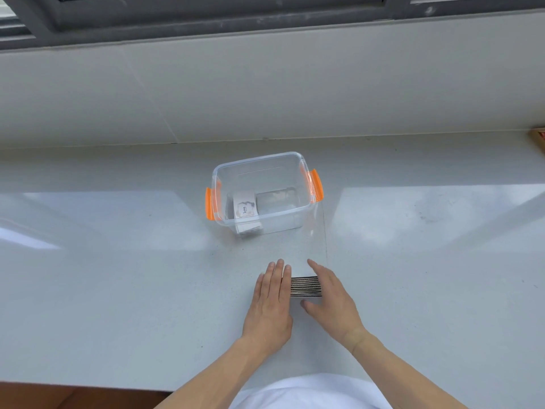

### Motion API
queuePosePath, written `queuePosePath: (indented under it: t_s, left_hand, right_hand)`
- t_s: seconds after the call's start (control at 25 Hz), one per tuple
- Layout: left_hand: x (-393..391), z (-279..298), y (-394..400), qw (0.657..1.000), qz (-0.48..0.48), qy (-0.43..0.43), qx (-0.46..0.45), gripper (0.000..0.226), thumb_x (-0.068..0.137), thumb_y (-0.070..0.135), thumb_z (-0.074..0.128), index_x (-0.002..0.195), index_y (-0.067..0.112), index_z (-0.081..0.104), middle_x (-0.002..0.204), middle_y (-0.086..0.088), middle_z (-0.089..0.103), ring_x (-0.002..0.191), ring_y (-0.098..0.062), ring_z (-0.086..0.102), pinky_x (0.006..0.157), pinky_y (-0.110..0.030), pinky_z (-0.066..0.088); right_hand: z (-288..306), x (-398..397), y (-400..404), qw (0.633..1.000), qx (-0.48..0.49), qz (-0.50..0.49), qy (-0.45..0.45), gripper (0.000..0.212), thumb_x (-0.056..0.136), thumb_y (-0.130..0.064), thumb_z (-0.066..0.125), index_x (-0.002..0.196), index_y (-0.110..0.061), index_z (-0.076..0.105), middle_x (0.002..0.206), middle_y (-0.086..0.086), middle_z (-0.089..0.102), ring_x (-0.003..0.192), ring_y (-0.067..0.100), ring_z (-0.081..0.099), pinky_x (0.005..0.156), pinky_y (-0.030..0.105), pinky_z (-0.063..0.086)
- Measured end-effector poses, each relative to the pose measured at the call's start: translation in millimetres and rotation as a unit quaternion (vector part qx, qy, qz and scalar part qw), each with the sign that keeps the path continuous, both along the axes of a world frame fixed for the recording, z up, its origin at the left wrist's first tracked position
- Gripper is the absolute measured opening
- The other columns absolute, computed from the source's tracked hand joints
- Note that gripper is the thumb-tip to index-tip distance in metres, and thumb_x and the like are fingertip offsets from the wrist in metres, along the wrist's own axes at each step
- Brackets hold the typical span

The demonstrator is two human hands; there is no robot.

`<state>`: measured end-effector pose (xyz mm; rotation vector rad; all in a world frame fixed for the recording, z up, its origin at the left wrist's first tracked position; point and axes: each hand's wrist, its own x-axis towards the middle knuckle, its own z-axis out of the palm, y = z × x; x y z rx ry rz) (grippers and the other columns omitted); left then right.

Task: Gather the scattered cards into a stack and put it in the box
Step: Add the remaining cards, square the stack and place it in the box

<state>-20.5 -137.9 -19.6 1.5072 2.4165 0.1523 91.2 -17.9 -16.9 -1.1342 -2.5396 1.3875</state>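
A bunch of cards (305, 286) stands on edge on the white counter, its dark striped edges facing up. My left hand (272, 302) presses flat against its left side, fingers straight. On the opposite side, my right hand (331, 299) presses in, thumb near the front corner. Both hands squeeze the cards between them. Beyond them sits a clear plastic box (262, 193) with orange latches and no lid. Inside it lies a white card stack (246, 208) with the word "love" on top.
A tiled wall and a dark window frame rise behind the counter (118, 276). A brown object (538, 140) pokes in at the far right edge. The counter's front edge runs just below my forearms.
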Motion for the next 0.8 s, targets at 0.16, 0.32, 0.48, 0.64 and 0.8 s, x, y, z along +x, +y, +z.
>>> queuePosePath:
  t_s: [0.16, 0.32, 0.48, 0.64, 0.8]
  left_hand:
    - [-7.1, 0.7, -6.2, 0.998, -0.054, 0.026, 0.012, 0.089, 0.064, 0.008, 0.068, 0.146, 0.003, 0.034, 0.147, -0.012, 0.046, 0.136, -0.033, 0.043, 0.109, -0.047, 0.041]
    - [-31.6, 5.7, -5.7, 1.0, -0.012, -0.002, -0.022, 0.067, 0.081, 0.014, 0.057, 0.142, 0.028, 0.033, 0.131, 0.005, 0.048, 0.115, -0.021, 0.051, 0.092, -0.035, 0.046]
    - [-43.1, 11.3, 3.9, 0.995, 0.038, -0.095, -0.013, 0.045, 0.081, 0.012, 0.051, 0.121, 0.03, 0.041, 0.116, 0.006, 0.046, 0.082, -0.025, 0.058, 0.059, -0.036, 0.047]
    - [-54.4, 12.4, 5.4, 0.992, 0.056, -0.109, 0.035, 0.043, 0.076, 0.016, 0.056, 0.112, 0.034, 0.042, 0.112, 0.013, 0.046, 0.08, -0.019, 0.059, 0.056, -0.029, 0.039]
    - [-45.8, 1.9, 2.7, 0.992, 0.055, -0.107, -0.025, 0.042, 0.078, 0.015, 0.053, 0.116, 0.028, 0.04, 0.117, 0.006, 0.046, 0.091, -0.023, 0.057, 0.06, -0.033, 0.043]
  right_hand:
    - [2.5, -6.4, 12.5, 0.975, 0.178, 0.116, -0.066, 0.039, 0.087, -0.041, 0.063, 0.124, -0.033, 0.052, 0.121, -0.016, 0.057, 0.11, 0.014, 0.052, 0.074, 0.03, 0.048]
    - [2.8, -8.7, 14.7, 0.955, 0.229, 0.164, -0.095, 0.036, 0.093, -0.044, 0.053, 0.124, -0.027, 0.049, 0.118, -0.008, 0.056, 0.103, 0.019, 0.055, 0.069, 0.035, 0.048]
    - [7.3, -12.9, 21.8, 0.96, 0.198, 0.174, -0.091, 0.036, 0.092, -0.042, 0.054, 0.122, -0.025, 0.046, 0.116, -0.006, 0.055, 0.099, 0.018, 0.057, 0.068, 0.036, 0.049]
    - [11.6, -14.2, 27.5, 0.957, 0.233, 0.163, -0.057, 0.035, 0.089, -0.046, 0.056, 0.118, -0.03, 0.047, 0.109, -0.011, 0.057, 0.093, 0.016, 0.059, 0.06, 0.034, 0.047]
    - [5.8, -16.2, 16.8, 0.958, 0.202, 0.174, -0.109, 0.037, 0.088, -0.045, 0.056, 0.117, -0.024, 0.044, 0.109, -0.005, 0.05, 0.09, 0.021, 0.058, 0.06, 0.036, 0.049]
